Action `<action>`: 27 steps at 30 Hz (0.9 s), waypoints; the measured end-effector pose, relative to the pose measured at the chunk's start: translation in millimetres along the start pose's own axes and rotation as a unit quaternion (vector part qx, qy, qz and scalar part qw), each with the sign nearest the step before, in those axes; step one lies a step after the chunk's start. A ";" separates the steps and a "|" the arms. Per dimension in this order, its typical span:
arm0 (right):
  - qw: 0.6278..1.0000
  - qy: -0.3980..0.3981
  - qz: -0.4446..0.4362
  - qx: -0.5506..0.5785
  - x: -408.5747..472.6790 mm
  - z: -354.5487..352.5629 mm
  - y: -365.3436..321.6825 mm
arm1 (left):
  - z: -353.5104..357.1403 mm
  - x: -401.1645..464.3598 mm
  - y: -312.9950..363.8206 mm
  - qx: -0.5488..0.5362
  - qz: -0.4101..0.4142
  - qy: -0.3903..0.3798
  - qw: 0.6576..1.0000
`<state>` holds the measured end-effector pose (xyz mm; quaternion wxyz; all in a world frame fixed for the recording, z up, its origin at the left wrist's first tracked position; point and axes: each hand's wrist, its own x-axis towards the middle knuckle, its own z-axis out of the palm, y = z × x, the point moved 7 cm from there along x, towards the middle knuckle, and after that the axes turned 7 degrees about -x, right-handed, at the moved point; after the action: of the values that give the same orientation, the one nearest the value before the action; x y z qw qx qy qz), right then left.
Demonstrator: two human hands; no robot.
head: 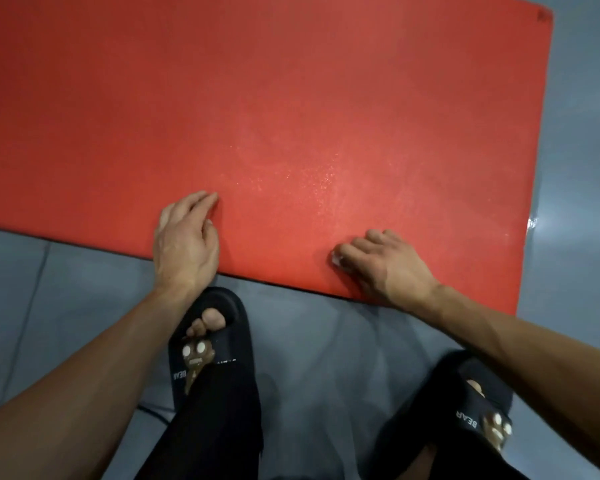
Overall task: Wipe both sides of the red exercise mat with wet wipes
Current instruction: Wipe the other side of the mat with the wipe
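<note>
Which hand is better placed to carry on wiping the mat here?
Right. The right hand already has its grip on the white wet wipe on the red mat; the left hand only rests there, holding nothing.

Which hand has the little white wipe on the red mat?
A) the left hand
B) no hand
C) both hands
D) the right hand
D: a bit of white wipe peeks out under the curled fingers of the right hand on the red mat; the left hand holds nothing.
</note>
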<state>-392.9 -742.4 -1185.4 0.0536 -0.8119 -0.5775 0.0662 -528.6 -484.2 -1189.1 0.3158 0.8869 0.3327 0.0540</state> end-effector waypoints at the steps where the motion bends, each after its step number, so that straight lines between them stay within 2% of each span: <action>1: 1.000 0.005 0.022 -0.010 -3.8 -4.2 17.6 | -1.5 -1.4 -6.3 0.008 -0.006 -0.006 1.000; 3: 1.000 -0.009 0.026 0.000 -17.0 -6.8 29.9 | -1.1 -3.6 -16.0 0.020 0.000 -0.026 0.999; 8: 0.997 -0.040 -0.042 0.046 -29.1 6.6 -11.8 | -3.2 8.1 -28.3 0.006 0.018 -0.056 0.998; 12: 0.986 -0.062 -0.152 -0.005 -16.5 18.0 -40.6 | -6.4 8.1 -29.9 -0.019 0.018 -0.063 0.998; 15: 0.982 -0.075 -0.172 -0.022 -14.5 23.1 -42.6 | -19.3 10.3 -31.1 -0.069 -0.016 -0.022 0.997; 19: 0.984 -0.052 -0.166 -0.030 1.1 23.7 -53.4 | -34.6 13.6 -37.4 -0.103 -0.040 0.047 0.993; 27: 0.972 -0.041 -0.231 0.021 93.5 33.3 -120.1 | -63.6 19.3 -59.3 -0.128 -0.078 0.116 0.982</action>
<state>-480.0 -614.4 -1202.9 0.0608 -0.6520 -0.7494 0.0980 -566.1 -404.4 -1176.1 0.3893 0.7984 0.4253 0.1736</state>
